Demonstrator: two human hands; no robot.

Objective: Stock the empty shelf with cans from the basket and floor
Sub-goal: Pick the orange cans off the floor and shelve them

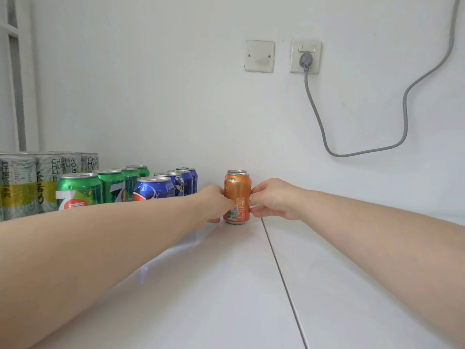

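Head view: orange can (pixel 237 195) upright on white shelf (pixel 226 285), right of blue cans (pixel 153 188). Sides gripped by left hand (pixel 214 204) and right hand (pixel 275 200), fingers (pixel 255 193) curled. Second orange can (pixel 236 171) directly behind.

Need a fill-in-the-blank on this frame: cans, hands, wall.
1. The left hand and right hand hold a can coloured ____.
2. Behind it stands a second can of the ____ colour.
3. The row just left of the blue cans is ____.
4. The cord plugs into the ____ of the two wall plates.

Missing words: orange; same; green; right.
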